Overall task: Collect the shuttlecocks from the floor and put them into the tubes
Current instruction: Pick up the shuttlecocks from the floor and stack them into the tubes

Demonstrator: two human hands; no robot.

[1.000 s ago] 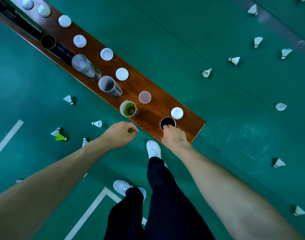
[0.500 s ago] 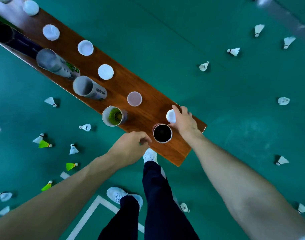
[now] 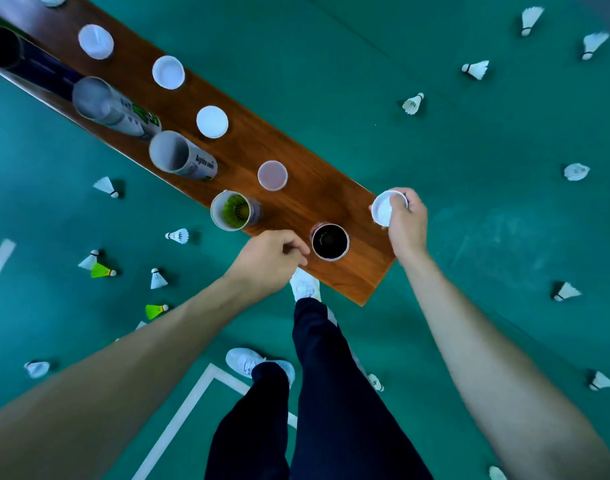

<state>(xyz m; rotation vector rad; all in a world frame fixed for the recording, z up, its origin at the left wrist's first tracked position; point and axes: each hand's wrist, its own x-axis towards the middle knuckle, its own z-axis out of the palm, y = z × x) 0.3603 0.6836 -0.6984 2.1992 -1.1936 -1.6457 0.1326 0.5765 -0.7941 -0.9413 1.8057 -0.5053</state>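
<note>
Roughly midway, as a judgement: one tube seemed filled, and most of the collecting was left.
Nearest tube: the dark tube (image 3: 330,241) stood upright at the near end of the wooden bench (image 3: 348,278), its mouth open; its contents were too dark to tell.
Right hand: the right hand (image 3: 405,220) pinched a white cap (image 3: 386,207) with curled fingers, just right of the dark tube and above the bench edge.
Left hand: the left hand (image 3: 272,261) was curled just left of the dark tube; whether it held anything could not be told.
Done: a tube with green shuttlecocks (image 3: 232,211) stood next along the bench.
Left: white shuttlecocks such as one on the far right (image 3: 413,103) and a green shuttlecock (image 3: 102,270) on the left were scattered over the green floor (image 3: 331,81); the paler tubes farther along looked unfilled.
Writing: one white tube (image 3: 182,159) read "Agnite"; smaller print was unreadable.
Caps: loose caps, one of them the pinkish cap (image 3: 272,175), lay in a row on the bench.
</note>
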